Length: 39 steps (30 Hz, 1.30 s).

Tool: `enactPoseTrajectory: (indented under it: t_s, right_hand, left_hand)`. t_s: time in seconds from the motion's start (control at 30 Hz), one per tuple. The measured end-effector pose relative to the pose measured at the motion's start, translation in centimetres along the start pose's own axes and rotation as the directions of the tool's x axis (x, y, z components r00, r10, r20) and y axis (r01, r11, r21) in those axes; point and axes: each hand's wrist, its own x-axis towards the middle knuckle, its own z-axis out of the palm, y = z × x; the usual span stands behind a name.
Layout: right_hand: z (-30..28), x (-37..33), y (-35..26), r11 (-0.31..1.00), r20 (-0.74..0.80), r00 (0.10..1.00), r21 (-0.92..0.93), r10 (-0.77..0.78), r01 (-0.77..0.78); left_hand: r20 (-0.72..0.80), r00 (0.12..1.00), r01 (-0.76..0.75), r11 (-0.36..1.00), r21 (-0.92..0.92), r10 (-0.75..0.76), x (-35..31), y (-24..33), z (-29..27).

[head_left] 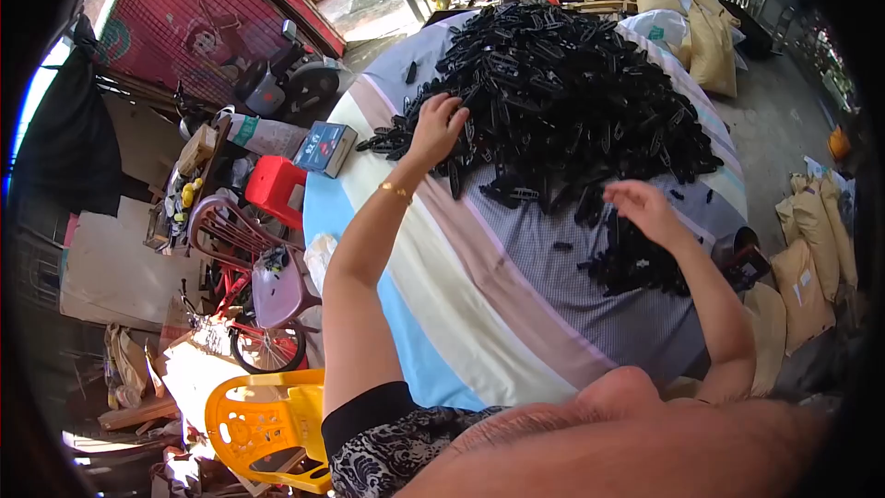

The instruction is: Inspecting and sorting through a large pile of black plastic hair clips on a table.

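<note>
A big heap of small, long black plastic pieces [572, 83] covers the far part of a cloth-covered table [479, 295]. My left hand [436, 132] is at the heap's left edge, its fingers bent and a little apart, touching or just over the pieces. Nothing shows in its grip. My right hand [645, 210] hovers at the heap's near right side, with fingers loosely stretched and no piece visible in them. Just below it lies a smaller pile of black pieces [636, 258], partly hidden by my right forearm.
A blue box [325, 148] stands on the table's left edge. Beside the table are a red stool [275, 189], a purple chair [286, 300] and a yellow plastic chair [263, 429]. Full sacks [710, 46] lie at the far right, with paper bags [802, 277] on the right floor.
</note>
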Motion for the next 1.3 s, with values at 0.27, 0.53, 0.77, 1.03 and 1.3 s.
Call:
enactPoseTrajectory:
  t_s: [0.27,0.53,0.77,1.03,1.3]
  right_hand:
    - [-16.3,18.8,7.4,0.963,-0.637,0.741,-0.263,-0.215,0.053]
    - [-23.3,32.5,14.3,0.909,-0.608,0.761,-0.412,-0.226,-0.059]
    - [-23.3,33.8,14.6,0.909,-0.304,0.953,-0.401,-0.014,-0.115]
    - [-17.4,31.0,10.2,0.890,-0.256,0.957,-0.394,0.135,-0.230]
    - [-21.3,30.3,21.0,0.685,-0.109,0.992,-0.728,-0.071,-0.031]
  left_hand:
    - [0.192,0.897,0.437,0.861,-0.261,-0.397,16.1,-9.2,7.6]
    - [0.393,0.857,0.436,0.875,-0.211,-0.333,21.5,-17.7,14.3]
    - [0.664,0.736,0.663,0.342,-0.666,-0.134,21.7,-15.4,15.7]
    - [0.796,0.580,0.770,0.436,-0.466,-0.173,19.6,-9.1,15.9]
    - [0.798,0.602,0.725,0.412,-0.552,0.011,15.8,-1.6,18.5]
